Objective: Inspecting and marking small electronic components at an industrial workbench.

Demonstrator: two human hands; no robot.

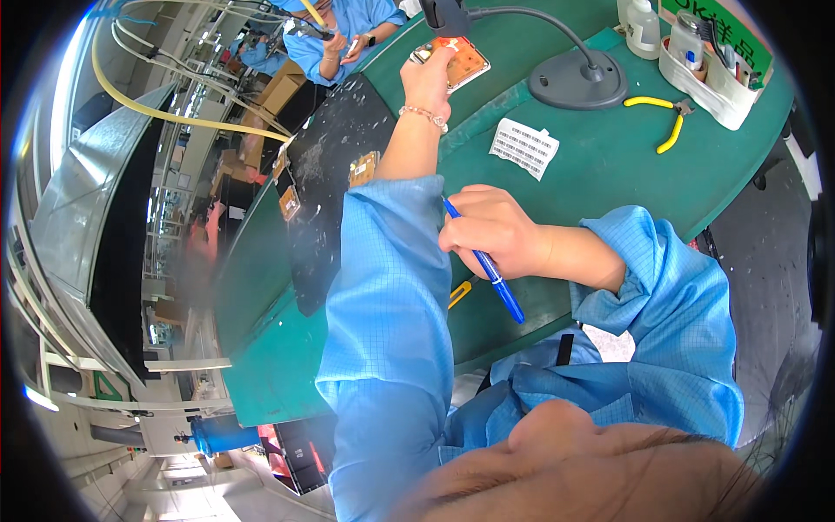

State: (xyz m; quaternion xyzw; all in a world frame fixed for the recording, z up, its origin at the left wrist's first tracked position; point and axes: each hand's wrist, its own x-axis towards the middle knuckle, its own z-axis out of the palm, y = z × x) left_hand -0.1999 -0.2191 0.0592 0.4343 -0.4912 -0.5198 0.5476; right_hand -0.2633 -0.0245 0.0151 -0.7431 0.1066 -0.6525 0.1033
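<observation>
At the far side of the green bench mat, my left hand [424,85] grips an orange-brown circuit board [468,65] by its left side. Red light falls on this board, right beneath a dark barcode scanner [445,16] on a gooseneck stand [577,80]. My right hand [497,228] is closed around a blue pen [503,291], nearer to me and beside my left sleeve. The pen slants, its lower end pointing toward me. Below that hand, partly covered by my sleeve, lies a yellow tool [460,294], perhaps a utility knife.
A white label sheet [524,150] lies right of my left wrist. Yellow-handled cutters [670,117], a plastic bottle [643,33] and a white tool holder [706,94] are at the right. More circuit boards [363,168] rest on the left by a black mat [317,226]. A co-worker [348,43] works opposite.
</observation>
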